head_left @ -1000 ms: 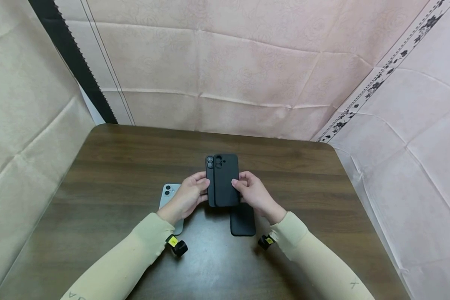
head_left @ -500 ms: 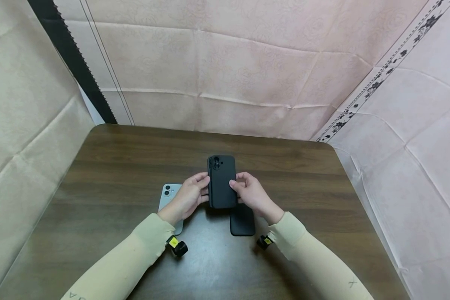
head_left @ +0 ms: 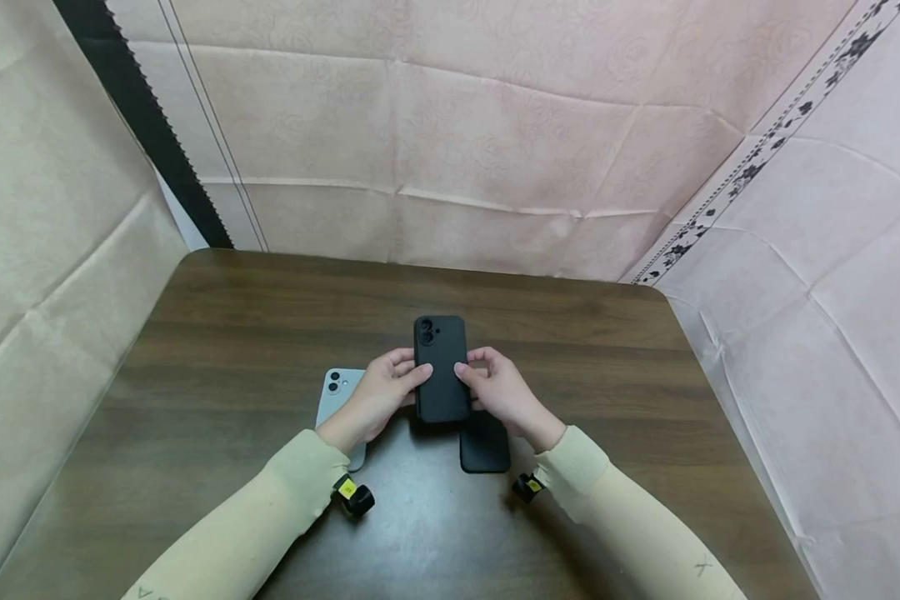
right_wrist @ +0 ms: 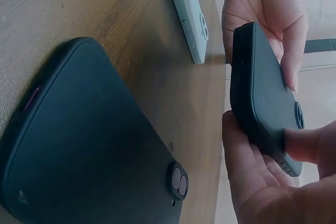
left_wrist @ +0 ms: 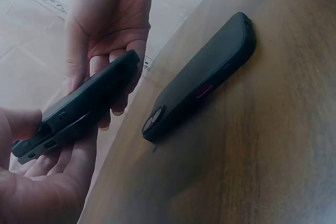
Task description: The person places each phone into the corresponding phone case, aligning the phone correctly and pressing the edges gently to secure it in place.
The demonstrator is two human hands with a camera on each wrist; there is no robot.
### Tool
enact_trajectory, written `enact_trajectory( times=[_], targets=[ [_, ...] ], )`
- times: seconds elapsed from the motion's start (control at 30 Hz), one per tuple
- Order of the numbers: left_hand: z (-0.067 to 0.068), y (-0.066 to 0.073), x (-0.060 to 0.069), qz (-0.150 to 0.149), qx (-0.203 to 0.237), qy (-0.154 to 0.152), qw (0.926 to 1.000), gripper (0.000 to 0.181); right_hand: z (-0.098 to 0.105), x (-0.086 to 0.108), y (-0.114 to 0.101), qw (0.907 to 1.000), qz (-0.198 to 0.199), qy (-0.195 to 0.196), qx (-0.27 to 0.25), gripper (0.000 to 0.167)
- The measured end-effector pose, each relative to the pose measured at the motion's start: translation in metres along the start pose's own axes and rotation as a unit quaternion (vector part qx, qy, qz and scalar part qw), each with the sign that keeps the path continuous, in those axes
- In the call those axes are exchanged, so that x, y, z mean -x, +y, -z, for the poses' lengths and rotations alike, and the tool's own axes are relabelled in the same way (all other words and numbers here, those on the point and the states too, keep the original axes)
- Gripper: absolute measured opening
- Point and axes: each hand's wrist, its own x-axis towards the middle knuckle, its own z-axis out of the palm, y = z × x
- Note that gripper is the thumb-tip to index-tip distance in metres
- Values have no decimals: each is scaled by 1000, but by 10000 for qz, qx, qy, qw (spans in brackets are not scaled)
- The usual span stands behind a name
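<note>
Between both hands a black phone case [head_left: 442, 392], camera cutout at its upper left, lies over a dark phone of similar outline. The left wrist view shows them as two layers, the case on top and the dark phone [left_wrist: 79, 128] beneath, with a narrow gap at one side. My left hand [head_left: 378, 387] grips the left edges, thumb on the case's back. On the opposite edge my right hand [head_left: 506, 392] pinches, its thumb also on the back. The dark phone is hidden in the head view.
A black phone in a case [head_left: 485, 446] lies on the wooden table [head_left: 435, 542] below the right hand. A pale blue phone [head_left: 336, 398] lies partly under the left hand and wrist. Cloth [head_left: 487, 133] hangs behind the table.
The case has slid left over the dark phone, whose cameras showed beside it a second ago, so their outlines now coincide. The right hand shifted slightly left, and the left thumb moved onto the case.
</note>
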Motion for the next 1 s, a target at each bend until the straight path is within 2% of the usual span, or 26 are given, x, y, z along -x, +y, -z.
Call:
enact_trajectory(
  times=[0.23, 0.33, 0.63, 1.0],
  targets=[
    [-1, 0, 3, 1, -403, -127, 9991, 37, 5, -5, 0, 9987, 81, 377, -318, 30],
    [-1, -2, 3, 13, -433, -179, 9989, 37, 7, -6, 0, 9981, 166, 458, -386, 30],
    [-1, -5, 1, 26, -192, -293, 9994, 41, 9, -7, 2, 9976, 366, 447, -390, 32],
    [0, -6, 2, 56, -302, -290, 9991, 38, 10, -9, 1, 9977, 292, 336, -519, 40]
  ],
)
